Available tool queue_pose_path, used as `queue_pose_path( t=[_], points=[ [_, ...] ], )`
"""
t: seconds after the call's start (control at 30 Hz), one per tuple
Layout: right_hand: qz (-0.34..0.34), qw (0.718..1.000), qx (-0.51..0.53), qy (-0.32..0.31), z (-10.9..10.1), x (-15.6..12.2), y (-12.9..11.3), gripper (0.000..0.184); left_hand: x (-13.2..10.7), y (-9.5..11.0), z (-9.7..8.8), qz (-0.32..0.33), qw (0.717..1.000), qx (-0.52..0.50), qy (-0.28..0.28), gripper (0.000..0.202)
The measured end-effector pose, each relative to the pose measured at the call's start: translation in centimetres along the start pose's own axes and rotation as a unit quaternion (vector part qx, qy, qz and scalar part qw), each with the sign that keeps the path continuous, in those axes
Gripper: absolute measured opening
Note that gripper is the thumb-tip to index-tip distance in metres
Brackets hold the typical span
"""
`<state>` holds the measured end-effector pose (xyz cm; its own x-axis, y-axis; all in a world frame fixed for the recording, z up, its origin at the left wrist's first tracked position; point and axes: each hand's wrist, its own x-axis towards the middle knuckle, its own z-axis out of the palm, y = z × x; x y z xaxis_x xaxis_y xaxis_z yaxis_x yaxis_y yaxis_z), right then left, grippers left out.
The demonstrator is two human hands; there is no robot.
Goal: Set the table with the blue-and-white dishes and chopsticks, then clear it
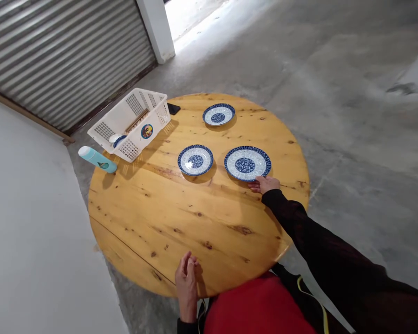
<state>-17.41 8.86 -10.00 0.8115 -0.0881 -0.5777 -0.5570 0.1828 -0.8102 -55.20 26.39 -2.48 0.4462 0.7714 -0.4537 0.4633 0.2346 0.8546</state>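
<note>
Three blue-and-white patterned plates lie on a round wooden table (181, 218). My right hand (264, 184) reaches out on a dark-sleeved arm and its fingertips grip the near rim of the largest plate (247, 163). A smaller plate (195, 160) lies to its left, and another small plate (218, 114) sits farther back. My left hand (187, 273) rests on the table's near edge with its fingers curled together; nothing shows in it.
A white plastic basket (132, 121) stands tilted at the table's back left, with a small dish inside. A teal bottle (96, 159) lies on its side by the left edge. A dark phone (173, 108) lies behind the basket. Concrete floor surrounds the table.
</note>
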Motion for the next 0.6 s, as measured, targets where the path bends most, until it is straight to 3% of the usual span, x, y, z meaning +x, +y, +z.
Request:
queue_pose_path(
  t=[0.43,0.6],
  points=[
    [-0.014,1.0,0.014,0.01,-0.1,0.3,0.1,0.021,1.1,0.9,1.6,-0.029,0.998,-0.012,-0.053,0.077],
    [-0.015,1.0,-0.018,0.006,-1.4,-1.9,0.9,0.019,1.9,1.2,1.9,-0.024,0.996,0.01,-0.082,0.069]
  ],
)
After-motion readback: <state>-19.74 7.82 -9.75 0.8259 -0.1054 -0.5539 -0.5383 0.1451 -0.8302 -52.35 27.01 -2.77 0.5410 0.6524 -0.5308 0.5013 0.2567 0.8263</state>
